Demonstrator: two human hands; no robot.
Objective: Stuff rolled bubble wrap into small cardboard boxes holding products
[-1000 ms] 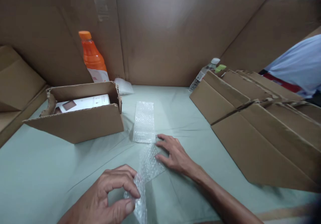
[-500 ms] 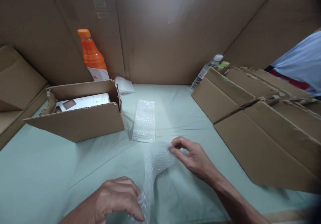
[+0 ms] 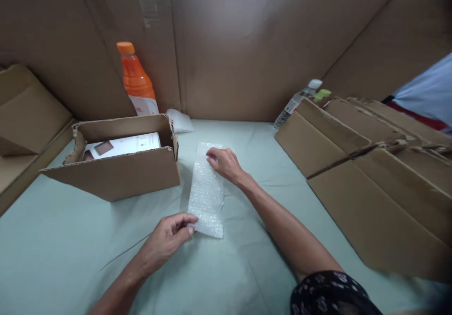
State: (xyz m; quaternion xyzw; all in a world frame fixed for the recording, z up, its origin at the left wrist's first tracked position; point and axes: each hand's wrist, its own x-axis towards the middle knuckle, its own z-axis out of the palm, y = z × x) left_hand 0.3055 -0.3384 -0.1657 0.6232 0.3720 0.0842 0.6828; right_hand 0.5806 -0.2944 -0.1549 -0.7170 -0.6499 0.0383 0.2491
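A long strip of bubble wrap (image 3: pixel 206 197) lies in the middle of the green cloth, running away from me. My left hand (image 3: pixel 169 235) pinches its near left corner between thumb and index finger. At the far end my right hand (image 3: pixel 226 163) has its fingers curled together on the wrap, seemingly gripping the upper part. The strip covers the spot of a shorter flat piece, so I cannot make out that piece's edges.
Left of the wrap stands an open carton (image 3: pixel 144 176) with a white box (image 3: pixel 130 144) inside. Behind it are an orange bottle (image 3: pixel 137 79) and a small white packet (image 3: pixel 180 121). Several cartons (image 3: pixel 381 211) and a clear bottle (image 3: pixel 296 100) stand right, below a person's clothing (image 3: pixel 427 89).
The bubble wrap that hung crumpled between my hands now lies stretched over the flat piece. My right hand moved forward and left; my left hand moved forward to the near corner.
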